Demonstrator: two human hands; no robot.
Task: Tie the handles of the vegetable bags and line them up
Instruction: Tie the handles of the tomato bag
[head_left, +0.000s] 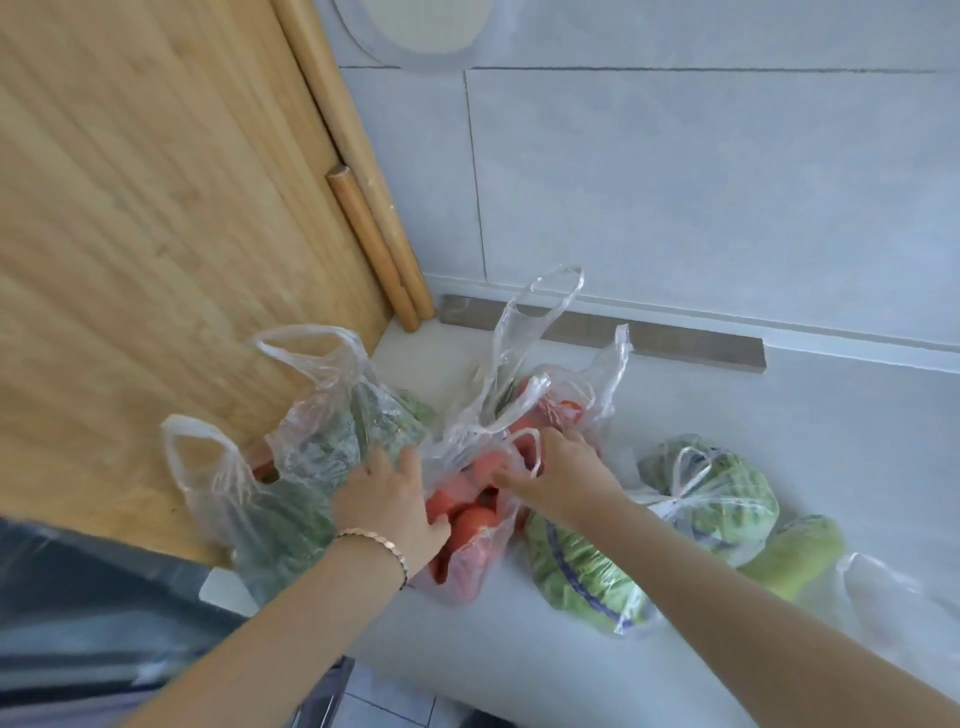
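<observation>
Sits at the middle of the white counter (727, 395), the tomato bag (470, 525), and serves here as the landmark for everything else. Rests flat against its left flank, the left hand (389, 506), fingers spread and pressing plastic, pinching nothing. Lies across its open mouth from the right, the right hand (558, 470), fingers partly curled with one near handle loop (527, 449) draped over them; cannot tell whether the loop is truly pinched or merely hooked. Rises up and away from the bag, toward the wall, the far handle (537, 312), long axis nearly upright and leaning slightly right, well clear of both hands. Judged from this: hangs on that gap, the coming knot, since the near loop is already at the right hand while the far one stands behind the bag's mouth, closer to the right hand than the left. Left of the tomato bag, touching it, stands the greens bag (322, 447), handles untied, backed by the wooden board (156, 234). Right of it lies the cabbage bag (711, 493), handles already knotted.
</observation>
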